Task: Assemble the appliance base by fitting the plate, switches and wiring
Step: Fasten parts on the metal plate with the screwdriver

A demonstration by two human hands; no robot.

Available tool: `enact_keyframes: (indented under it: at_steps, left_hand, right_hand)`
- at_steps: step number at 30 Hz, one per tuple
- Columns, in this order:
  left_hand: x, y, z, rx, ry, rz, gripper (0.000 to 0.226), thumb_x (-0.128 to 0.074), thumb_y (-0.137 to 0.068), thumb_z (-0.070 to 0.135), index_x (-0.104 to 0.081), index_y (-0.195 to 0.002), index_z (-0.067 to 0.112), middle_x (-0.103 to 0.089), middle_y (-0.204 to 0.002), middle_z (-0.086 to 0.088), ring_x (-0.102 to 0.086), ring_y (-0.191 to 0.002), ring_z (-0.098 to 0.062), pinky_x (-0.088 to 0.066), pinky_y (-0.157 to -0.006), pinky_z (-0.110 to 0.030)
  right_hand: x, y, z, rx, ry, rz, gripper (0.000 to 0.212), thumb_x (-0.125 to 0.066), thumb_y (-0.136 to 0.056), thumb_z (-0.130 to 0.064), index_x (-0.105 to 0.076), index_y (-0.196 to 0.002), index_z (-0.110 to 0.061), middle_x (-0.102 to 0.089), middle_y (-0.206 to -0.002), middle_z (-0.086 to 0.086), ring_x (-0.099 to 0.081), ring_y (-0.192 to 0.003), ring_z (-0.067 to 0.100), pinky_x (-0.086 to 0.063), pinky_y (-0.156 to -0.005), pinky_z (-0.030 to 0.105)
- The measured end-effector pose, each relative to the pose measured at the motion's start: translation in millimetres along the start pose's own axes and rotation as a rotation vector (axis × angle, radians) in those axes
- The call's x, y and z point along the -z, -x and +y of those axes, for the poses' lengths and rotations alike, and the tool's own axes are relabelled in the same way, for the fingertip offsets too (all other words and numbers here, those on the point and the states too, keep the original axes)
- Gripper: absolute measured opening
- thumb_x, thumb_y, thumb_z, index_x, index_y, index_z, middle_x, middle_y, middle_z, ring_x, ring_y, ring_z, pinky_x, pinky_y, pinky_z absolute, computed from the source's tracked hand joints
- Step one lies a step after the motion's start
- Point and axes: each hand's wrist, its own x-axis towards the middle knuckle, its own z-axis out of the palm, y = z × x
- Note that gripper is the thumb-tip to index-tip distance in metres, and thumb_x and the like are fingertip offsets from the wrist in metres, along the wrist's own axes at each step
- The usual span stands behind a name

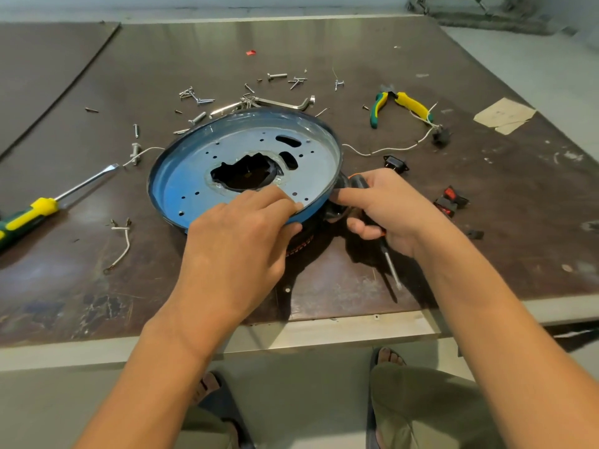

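On the dark brown scuffed tabletop (pixel 324 43), near its front edge, the round blue metal plate with drilled holes (pixel 194 176) sits tilted. My left hand (pixel 236 234) pinches its near rim — my right hand (pixel 385 205) grips a small black-handled screwdriver (pixel 390 270), forefinger touching the rim.

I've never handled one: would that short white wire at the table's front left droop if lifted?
Likely bendable: the white wire lies in a loose curve, not straight. It looks thin, so it is probably very light. Pushed, it should slide rather than roll, given that bend.
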Motion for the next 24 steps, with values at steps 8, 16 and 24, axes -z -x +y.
enact_keyframes:
  at_steps: [8,16,24]
  left_hand:
    - [5.9,2.3,-5.6,0.008,0.077,0.112,0.022,-0.055,-0.098,0.030,-0.069,-0.108,0.018,-0.067,-0.104,0.008,-0.064,-0.090,-0.017,-0.057,-0.068,-0.041]
    - [8.8,1.5,-7.8,0.052,0.089,0.096,0.021,-0.055,-0.095,0.033,-0.069,-0.100,0.018,-0.063,-0.096,0.009,-0.059,-0.082,-0.015,-0.054,-0.060,-0.040]
    - [12.8,1.0,-10.6,0.053,0.078,0.075,0.018,-0.057,-0.093,0.035,-0.068,-0.097,0.022,-0.060,-0.093,0.011,-0.055,-0.080,-0.010,-0.051,-0.058,-0.031]
  right_hand:
    - [-0.9,3.4,-9.6,0.101,-0.181,-0.002,0.017,-0.065,-0.095,-0.014,-0.063,-0.103,0.001,-0.072,-0.074,0.016,-0.052,-0.043,0.009,-0.036,-0.032,0.016]
    - [-7.1,4.8,-9.1,0.104,-0.363,0.017,0.016,-0.063,-0.096,-0.018,-0.064,-0.088,-0.004,-0.067,-0.062,0.006,-0.054,-0.045,0.009,-0.038,-0.034,0.017]
    - [-10.3,5.2,-9.8,0.141,-0.337,0.034,0.016,-0.062,-0.097,-0.017,-0.064,-0.087,-0.004,-0.064,-0.058,0.005,-0.052,-0.041,0.009,-0.035,-0.032,0.017]
